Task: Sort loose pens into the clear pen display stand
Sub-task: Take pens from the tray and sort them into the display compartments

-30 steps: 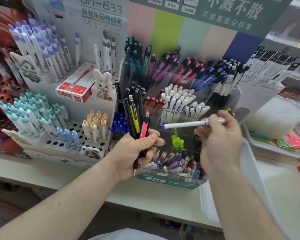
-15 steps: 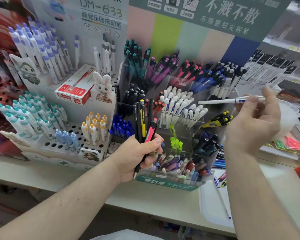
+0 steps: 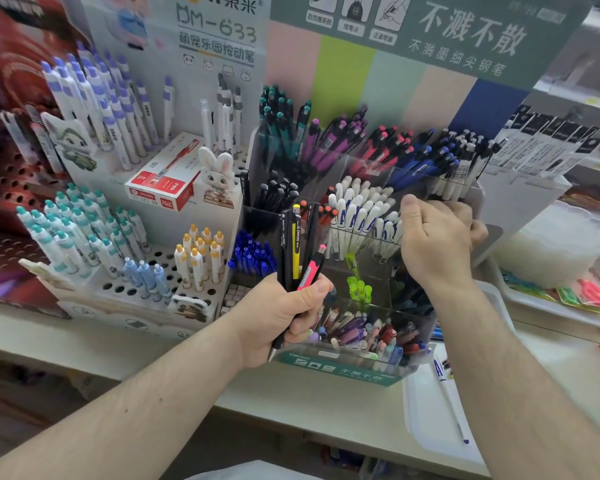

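The clear pen display stand sits on the shelf, with pens sorted by colour in its compartments. My left hand grips a bundle of loose pens, black, yellow and pink, upright in front of the stand's left side. My right hand is at the compartment of white pens, back towards me and fingers curled. The white pen it carries is hidden under the hand.
A white tray to the right of the stand holds a loose white pen. A perforated pen rack, a red box and a rabbit figure stand at the left. Stacked clear dishes are at the right.
My right hand has carried the white pen from the upper right down and left to the white-pen compartment. My left hand holds the bundle in about the same place.
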`<state>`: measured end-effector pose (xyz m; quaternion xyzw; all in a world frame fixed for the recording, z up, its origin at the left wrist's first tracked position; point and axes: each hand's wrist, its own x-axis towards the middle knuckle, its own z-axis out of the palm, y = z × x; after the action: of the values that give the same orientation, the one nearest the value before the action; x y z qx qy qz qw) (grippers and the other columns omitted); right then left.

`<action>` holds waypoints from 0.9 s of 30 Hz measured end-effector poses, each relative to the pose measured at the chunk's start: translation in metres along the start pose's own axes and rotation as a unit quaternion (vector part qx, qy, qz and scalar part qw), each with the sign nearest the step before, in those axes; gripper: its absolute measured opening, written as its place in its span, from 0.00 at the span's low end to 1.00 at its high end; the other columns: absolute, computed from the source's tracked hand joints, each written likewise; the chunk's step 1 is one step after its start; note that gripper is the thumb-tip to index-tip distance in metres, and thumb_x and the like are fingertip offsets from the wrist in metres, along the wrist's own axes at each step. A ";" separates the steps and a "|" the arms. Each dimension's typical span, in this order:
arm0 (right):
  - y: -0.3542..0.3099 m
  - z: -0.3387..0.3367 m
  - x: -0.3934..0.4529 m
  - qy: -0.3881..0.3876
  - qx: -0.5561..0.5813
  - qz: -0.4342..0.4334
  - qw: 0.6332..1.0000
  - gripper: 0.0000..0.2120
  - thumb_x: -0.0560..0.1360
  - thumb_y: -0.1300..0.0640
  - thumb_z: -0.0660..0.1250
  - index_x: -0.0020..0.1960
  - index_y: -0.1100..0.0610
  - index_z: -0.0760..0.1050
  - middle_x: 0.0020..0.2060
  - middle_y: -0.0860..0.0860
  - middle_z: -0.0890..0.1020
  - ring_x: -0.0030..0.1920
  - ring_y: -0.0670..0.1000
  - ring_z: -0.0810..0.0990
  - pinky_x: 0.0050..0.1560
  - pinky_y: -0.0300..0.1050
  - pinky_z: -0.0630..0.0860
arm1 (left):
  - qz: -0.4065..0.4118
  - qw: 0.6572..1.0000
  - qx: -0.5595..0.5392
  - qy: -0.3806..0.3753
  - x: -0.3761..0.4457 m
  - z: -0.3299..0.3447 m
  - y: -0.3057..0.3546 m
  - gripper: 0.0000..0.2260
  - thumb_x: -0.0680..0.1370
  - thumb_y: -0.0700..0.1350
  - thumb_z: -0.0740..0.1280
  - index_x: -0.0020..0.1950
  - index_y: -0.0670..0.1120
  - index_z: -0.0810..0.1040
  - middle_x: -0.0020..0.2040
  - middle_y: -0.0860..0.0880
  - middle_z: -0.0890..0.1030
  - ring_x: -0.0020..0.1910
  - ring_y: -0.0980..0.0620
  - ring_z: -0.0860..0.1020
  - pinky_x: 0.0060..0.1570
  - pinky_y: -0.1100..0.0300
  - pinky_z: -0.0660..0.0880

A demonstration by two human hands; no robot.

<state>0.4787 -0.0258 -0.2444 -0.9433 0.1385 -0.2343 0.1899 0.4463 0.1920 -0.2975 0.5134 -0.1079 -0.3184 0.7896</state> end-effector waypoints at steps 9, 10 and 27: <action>-0.024 -0.014 -0.018 0.066 0.049 -0.034 0.996 0.22 0.77 0.42 0.61 0.67 0.52 0.76 0.58 0.49 0.78 0.62 0.53 0.70 0.61 0.49 0.62 | 0.004 1.000 0.018 0.009 -0.002 -0.001 0.001 0.12 0.72 0.48 0.71 0.48 0.42 0.74 0.27 0.49 0.66 0.23 0.55 0.64 0.23 0.65 0.63; -0.032 -0.017 -0.027 0.071 0.117 -0.040 0.990 0.19 0.78 0.46 0.65 0.65 0.52 0.77 0.53 0.47 0.80 0.56 0.49 0.74 0.58 0.48 0.67 | 0.003 1.000 0.021 0.009 -0.002 0.000 0.001 0.11 0.72 0.48 0.71 0.47 0.43 0.75 0.27 0.49 0.66 0.23 0.55 0.64 0.23 0.65 0.64; -0.056 -0.001 -0.067 -0.024 0.410 0.078 0.908 0.05 0.76 0.61 0.72 0.47 0.53 0.80 0.36 0.47 0.80 0.35 0.41 0.77 0.39 0.38 0.77 | -0.020 0.999 0.045 0.018 -0.005 0.001 0.010 0.15 0.74 0.53 0.66 0.39 0.43 0.68 0.28 0.50 0.69 0.23 0.56 0.64 0.23 0.65 0.58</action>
<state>0.4311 0.0475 -0.2457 -0.7740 0.0984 -0.2319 0.5809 0.4459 0.1977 -0.2871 0.5560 -0.0972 -0.3199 0.7610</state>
